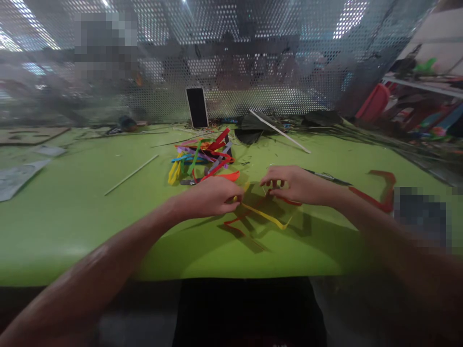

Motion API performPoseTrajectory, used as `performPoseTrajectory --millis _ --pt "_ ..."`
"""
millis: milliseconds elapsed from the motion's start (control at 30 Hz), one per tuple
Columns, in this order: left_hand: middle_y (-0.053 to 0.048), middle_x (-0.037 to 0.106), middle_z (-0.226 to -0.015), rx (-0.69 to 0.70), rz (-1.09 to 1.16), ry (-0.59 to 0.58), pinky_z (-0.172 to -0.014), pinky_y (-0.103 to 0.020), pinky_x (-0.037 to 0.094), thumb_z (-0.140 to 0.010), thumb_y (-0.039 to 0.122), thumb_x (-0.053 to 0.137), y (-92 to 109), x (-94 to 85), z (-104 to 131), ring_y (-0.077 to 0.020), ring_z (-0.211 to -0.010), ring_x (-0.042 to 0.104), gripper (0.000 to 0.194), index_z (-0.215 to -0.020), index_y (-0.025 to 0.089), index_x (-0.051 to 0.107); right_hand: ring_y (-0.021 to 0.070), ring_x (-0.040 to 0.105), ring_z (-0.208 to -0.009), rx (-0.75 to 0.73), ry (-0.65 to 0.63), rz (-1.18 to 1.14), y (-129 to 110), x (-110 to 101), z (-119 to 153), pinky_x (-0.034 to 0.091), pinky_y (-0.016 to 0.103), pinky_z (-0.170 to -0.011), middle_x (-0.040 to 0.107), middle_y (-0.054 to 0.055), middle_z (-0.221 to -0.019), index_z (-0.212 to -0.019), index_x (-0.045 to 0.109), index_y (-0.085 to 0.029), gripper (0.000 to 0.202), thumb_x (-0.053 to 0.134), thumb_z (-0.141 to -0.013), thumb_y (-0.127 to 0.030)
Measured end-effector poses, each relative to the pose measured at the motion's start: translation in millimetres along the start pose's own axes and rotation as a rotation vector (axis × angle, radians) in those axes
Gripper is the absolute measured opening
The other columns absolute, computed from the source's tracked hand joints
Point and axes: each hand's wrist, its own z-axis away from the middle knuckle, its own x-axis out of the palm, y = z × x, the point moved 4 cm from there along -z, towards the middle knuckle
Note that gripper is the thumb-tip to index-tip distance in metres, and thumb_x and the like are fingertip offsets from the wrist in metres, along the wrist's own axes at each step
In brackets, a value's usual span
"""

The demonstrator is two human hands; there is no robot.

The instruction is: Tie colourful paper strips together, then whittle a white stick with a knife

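Observation:
My left hand [221, 195] is closed, thumb and fingers pinching a yellow strip [265, 213]. The strip trails to the right just over the table and bends near its end. My right hand [291, 183] is a short way off with its fingers curled in; a thin pale thread-like bit shows at the fingertips, too small to name. Under and between the hands lie red strips [235, 225], partly in shadow. Just beyond my left hand is a tangled pile of coloured strips [211, 153] in red, purple, blue, green and yellow, with an orange piece [231, 176] at its near edge.
Behind my right hand lies a dark pen-like tool [327, 177]. A red strip [388, 185] lies further right. A thin stick [131, 175] rests at left, a white rod [280, 131] at the back. A phone [197, 108] leans against the perforated metal screen [238, 62].

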Motion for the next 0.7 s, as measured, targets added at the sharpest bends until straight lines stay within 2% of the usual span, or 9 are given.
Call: performPoseTrajectory --millis 133,200,300,400,467,600,700 --pt "-0.003 0.07 -0.085 -0.032 0.004 -0.016 -0.07 -0.026 0.04 -0.092 0.022 0.055 -6 -2.4 2 -0.0152 -0.075 0.061 0.023 -0.108 0.019 0.071 0.0208 0.064 -0.091 0.032 0.073 0.0 6 -13 2 0.049 0.034 -0.08 0.071 0.008 -0.107 -0.114 0.072 -0.023 0.028 0.062 -0.092 -0.039" --pt "-0.002 0.07 -0.083 -0.038 0.007 -0.021 -0.07 -0.026 0.041 -0.092 0.024 0.056 -7 -4.3 3 -0.0141 -0.072 0.06 0.026 -0.114 0.019 0.07 0.0207 0.063 -0.091 0.024 0.063 -0.014 5 -15 3 0.049 0.034 -0.081 0.071 0.008 -0.106 -0.112 0.072 -0.023 0.027 0.062 -0.092 -0.039" --pt "0.001 0.064 -0.072 -0.035 0.013 -0.013 -0.068 -0.025 0.039 -0.093 0.024 0.055 -6 -7.6 3 -0.012 -0.064 0.055 0.024 -0.112 0.019 0.07 0.0199 0.064 -0.091 0.003 -0.051 -0.053 -1 -7 1 0.049 0.034 -0.082 0.07 0.007 -0.102 -0.103 0.073 -0.022 0.021 0.062 -0.092 -0.035" --pt "0.002 0.059 -0.068 -0.033 0.028 0.0 -0.066 -0.025 0.037 -0.094 0.024 0.055 -4 -14.3 6 -0.011 -0.061 0.052 0.018 -0.101 0.018 0.07 0.0179 0.063 -0.087 0.012 -0.147 -0.068 -7 3 0 0.049 0.032 -0.081 0.069 0.008 -0.1 -0.099 0.073 -0.019 0.017 0.06 -0.092 -0.027" --pt "0.002 0.057 -0.068 -0.023 0.052 -0.033 -0.065 -0.025 0.036 -0.093 0.025 0.055 -2 -20.8 9 -0.0107 -0.06 0.051 0.016 -0.098 0.019 0.069 0.0172 0.063 -0.086 0.02 -0.149 -0.053 -8 5 -1 0.048 0.031 -0.081 0.068 0.008 -0.099 -0.098 0.073 -0.018 0.016 0.06 -0.091 -0.024" --pt "0.002 0.059 -0.074 -0.038 0.087 -0.063 -0.064 -0.025 0.037 -0.093 0.027 0.058 11 -34.3 23 -0.0115 -0.064 0.053 0.018 -0.107 0.021 0.067 0.0172 0.062 -0.086 0.001 -0.134 -0.023 -8 7 -2 0.047 0.031 -0.081 0.067 0.007 -0.097 -0.096 0.073 -0.019 0.013 0.061 -0.091 -0.022" --pt "0.0 0.065 -0.087 0.004 0.135 -0.1 -0.07 -0.024 0.042 -0.096 0.025 0.055 30 -26.4 35 -0.0126 -0.075 0.059 0.018 -0.108 0.024 0.068 0.0172 0.061 -0.086 -0.017 -0.141 0.005 -9 8 -2 0.047 0.031 -0.082 0.067 0.006 -0.096 -0.093 0.074 -0.02 0.015 0.06 -0.091 -0.018"
